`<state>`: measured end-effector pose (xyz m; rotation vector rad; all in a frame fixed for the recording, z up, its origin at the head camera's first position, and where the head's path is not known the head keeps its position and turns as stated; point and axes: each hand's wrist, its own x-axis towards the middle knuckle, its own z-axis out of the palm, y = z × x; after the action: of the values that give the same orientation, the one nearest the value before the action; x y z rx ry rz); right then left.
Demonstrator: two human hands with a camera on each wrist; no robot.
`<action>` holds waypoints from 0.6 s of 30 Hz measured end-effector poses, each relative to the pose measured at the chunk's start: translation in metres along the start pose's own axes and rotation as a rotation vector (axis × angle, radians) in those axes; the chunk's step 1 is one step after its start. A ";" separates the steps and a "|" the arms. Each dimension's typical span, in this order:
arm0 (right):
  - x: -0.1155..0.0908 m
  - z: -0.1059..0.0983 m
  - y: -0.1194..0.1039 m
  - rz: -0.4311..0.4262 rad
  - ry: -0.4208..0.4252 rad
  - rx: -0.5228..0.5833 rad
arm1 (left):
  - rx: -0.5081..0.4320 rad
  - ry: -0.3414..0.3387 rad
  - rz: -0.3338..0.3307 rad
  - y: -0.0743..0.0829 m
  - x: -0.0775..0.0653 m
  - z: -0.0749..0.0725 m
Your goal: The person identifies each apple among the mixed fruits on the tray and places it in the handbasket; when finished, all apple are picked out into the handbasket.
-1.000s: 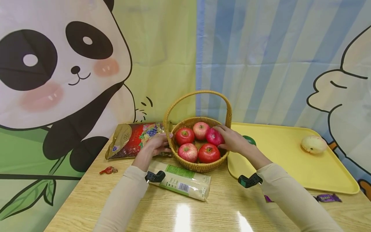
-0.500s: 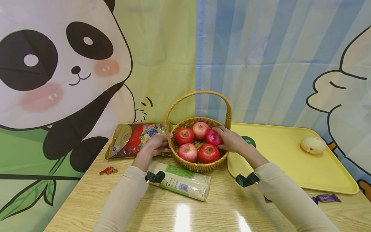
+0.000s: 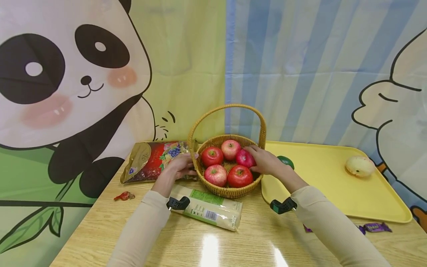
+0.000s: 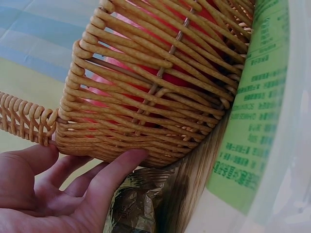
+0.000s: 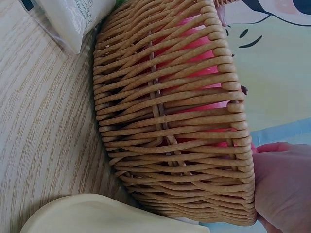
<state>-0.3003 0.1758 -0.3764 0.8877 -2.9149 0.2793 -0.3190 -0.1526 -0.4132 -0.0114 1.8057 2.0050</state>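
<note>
A wicker basket (image 3: 233,192) with a tall handle stands on the table and holds several red and pink apples (image 3: 240,176). On its right side, my right hand (image 3: 267,161) reaches over the rim, fingers and thumb around a magenta-red round fruit (image 3: 245,158) among the apples. The right wrist view shows the back of this hand beyond the rim; its fingertips are hidden. My left hand (image 4: 63,189) rests against the outer wall on the left, one fingertip at the handle's base and another finger along the weave.
A red and gold bag (image 3: 146,163) lies left of the basket, near a red-wrapped candy (image 3: 124,195). In front is a green and cream packet (image 3: 210,211). A yellow tray (image 3: 323,185) carries a pale fruit (image 3: 359,166); a dark green item (image 3: 285,161) and purple candy (image 3: 377,227) are nearby.
My right hand and the magenta-red fruit have shifted slightly to the left inside the basket. The left hand stays against the basket, which has not visibly moved.
</note>
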 end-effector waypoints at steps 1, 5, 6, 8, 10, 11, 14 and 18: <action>0.000 0.000 0.000 -0.002 0.000 -0.001 | 0.002 0.001 0.000 0.000 0.000 0.000; 0.000 0.001 0.000 -0.012 0.003 -0.002 | 0.002 0.000 -0.001 0.000 0.000 0.000; 0.000 0.001 0.000 -0.016 0.006 -0.002 | 0.004 -0.001 0.000 0.000 0.001 0.000; -0.001 0.001 -0.001 -0.020 0.009 0.001 | 0.008 -0.002 0.000 -0.001 0.001 0.000; -0.001 0.001 -0.001 -0.023 0.013 0.005 | 0.015 0.009 -0.004 -0.001 0.001 0.000; -0.002 0.001 -0.001 -0.026 0.015 0.006 | 0.018 0.015 -0.006 -0.001 0.001 0.000; -0.003 0.000 -0.001 -0.030 0.015 0.009 | 0.038 0.032 -0.008 0.000 0.001 0.000; -0.004 -0.004 -0.003 -0.032 0.018 0.020 | 0.054 0.048 -0.008 0.002 0.000 0.001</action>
<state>-0.2954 0.1766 -0.3729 0.9289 -2.8840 0.3134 -0.3196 -0.1520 -0.4112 -0.0507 1.8858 1.9652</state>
